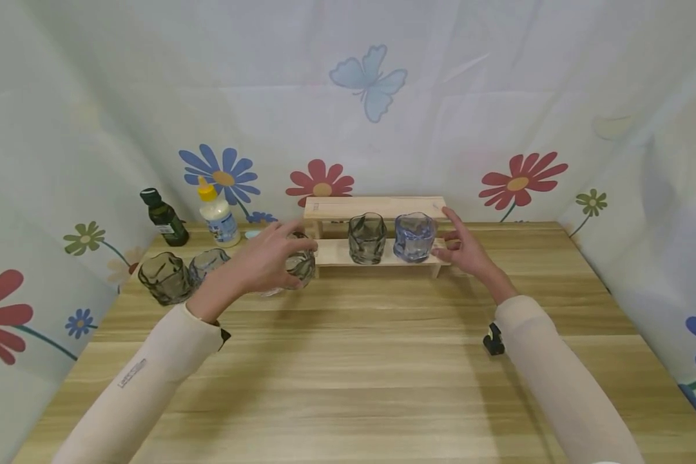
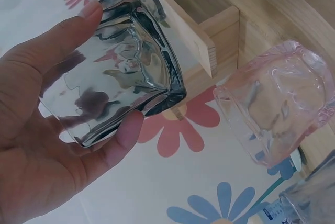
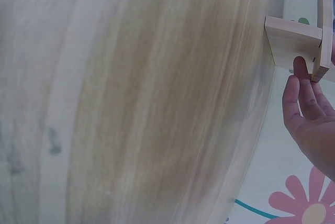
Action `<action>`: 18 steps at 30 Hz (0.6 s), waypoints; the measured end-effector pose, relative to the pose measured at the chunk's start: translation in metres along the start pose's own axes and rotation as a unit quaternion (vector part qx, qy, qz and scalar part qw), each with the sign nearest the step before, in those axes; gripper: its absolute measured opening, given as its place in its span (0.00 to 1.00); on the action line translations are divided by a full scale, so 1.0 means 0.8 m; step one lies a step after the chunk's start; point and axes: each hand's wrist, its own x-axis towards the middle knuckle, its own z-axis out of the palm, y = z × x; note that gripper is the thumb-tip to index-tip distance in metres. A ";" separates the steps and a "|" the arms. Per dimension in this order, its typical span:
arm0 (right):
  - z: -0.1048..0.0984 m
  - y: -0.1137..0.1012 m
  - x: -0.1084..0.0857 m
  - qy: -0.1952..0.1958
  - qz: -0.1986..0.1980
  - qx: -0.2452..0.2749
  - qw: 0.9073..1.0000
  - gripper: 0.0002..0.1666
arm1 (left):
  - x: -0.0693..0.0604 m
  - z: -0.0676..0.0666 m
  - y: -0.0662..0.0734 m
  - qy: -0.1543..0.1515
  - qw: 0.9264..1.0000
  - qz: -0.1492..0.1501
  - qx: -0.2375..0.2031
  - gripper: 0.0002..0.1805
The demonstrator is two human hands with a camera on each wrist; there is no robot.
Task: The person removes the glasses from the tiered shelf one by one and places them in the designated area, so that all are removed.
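The left hand (image 1: 269, 258) grips a grey-tinted glass (image 1: 301, 261) at the left end of a two-step wooden rack (image 1: 377, 206). In the left wrist view that glass (image 2: 125, 67) lies tilted between thumb and fingers, apart from a pink-tinted glass (image 2: 277, 103). A second grey glass (image 1: 367, 238) and a blue-tinted glass (image 1: 414, 237) stand on the lower step. The right hand (image 1: 466, 250) touches the rack's right end; in the right wrist view its fingers (image 3: 306, 93) rest at the edge of the wooden rack (image 3: 293, 38).
At the left stand another grey glass (image 1: 165, 278) and a bluish glass (image 1: 207, 263), partly behind the left arm. Behind them are a dark green bottle (image 1: 167, 219) and a yellow-capped bottle (image 1: 219, 216). A flowered curtain (image 1: 255, 116) hangs behind the wooden table (image 1: 348, 374).
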 end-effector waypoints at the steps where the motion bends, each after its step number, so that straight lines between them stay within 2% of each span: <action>1: 0.000 0.000 0.000 0.000 -0.002 0.002 1.000 0.58 | -0.004 0.000 0.000 0.003 1.000 0.000 0.000 0.42; 11: -0.001 0.004 0.003 0.002 -0.006 -0.005 1.000 0.59 | -0.039 -0.005 -0.009 0.024 0.999 -0.035 -0.004 0.42; 18: 0.002 0.007 0.002 0.003 -0.007 -0.010 1.000 0.57 | -0.065 -0.002 -0.021 0.040 0.998 -0.043 0.001 0.39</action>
